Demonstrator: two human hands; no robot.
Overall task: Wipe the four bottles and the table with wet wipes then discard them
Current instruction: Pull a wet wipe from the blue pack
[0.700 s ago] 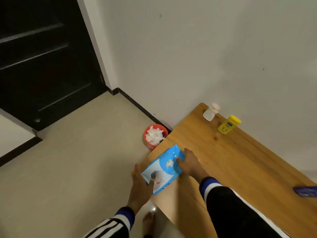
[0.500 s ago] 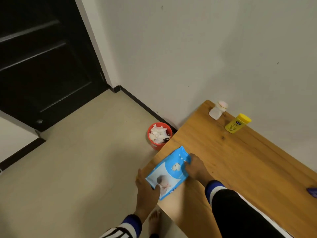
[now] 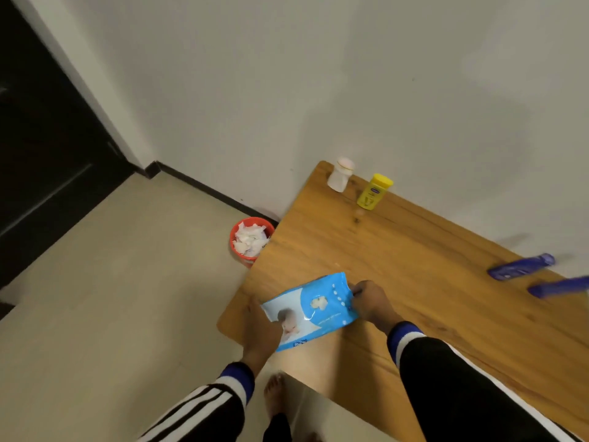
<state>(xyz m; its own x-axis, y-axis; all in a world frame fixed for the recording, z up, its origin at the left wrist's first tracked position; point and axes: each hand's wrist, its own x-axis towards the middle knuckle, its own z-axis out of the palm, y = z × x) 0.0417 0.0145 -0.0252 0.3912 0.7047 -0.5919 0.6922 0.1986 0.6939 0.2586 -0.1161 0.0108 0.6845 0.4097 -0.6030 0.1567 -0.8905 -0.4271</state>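
Head view. The pack of wet wipes (image 3: 310, 309) lies at the near left corner of the table (image 3: 414, 250), held between both hands. The left hand (image 3: 263, 330) supports the pack's near end, fingers reaching under or along its edge; how tightly they curl cannot be told, since the pack hides them. The right hand (image 3: 369, 303) pinches the far right edge of the pack, fingers curled at the seam. A tuft of white wipe shows at the opening on the pack's face, not yet drawn out.

Compared with the earlier frames, the pack has been brought slightly further onto the table and turned flatter, and the right hand has shifted from the top flap region to the pack's right edge. The camera has also swung right, so two blue bottles (image 3: 521, 266) and (image 3: 559, 287), lying on their sides near the table's right end, now appear (only one sliver of blue was visible before). The white bottle (image 3: 340, 173) and yellow bottle (image 3: 373, 191) stand upright near the wall at the far left corner, unchanged.

The likely meaning: the pack is being steadied for pulling a wipe, so wiping seems about to begin or resume. The red bin (image 3: 251, 240) on the floor beside the table already holds crumpled white wipes.
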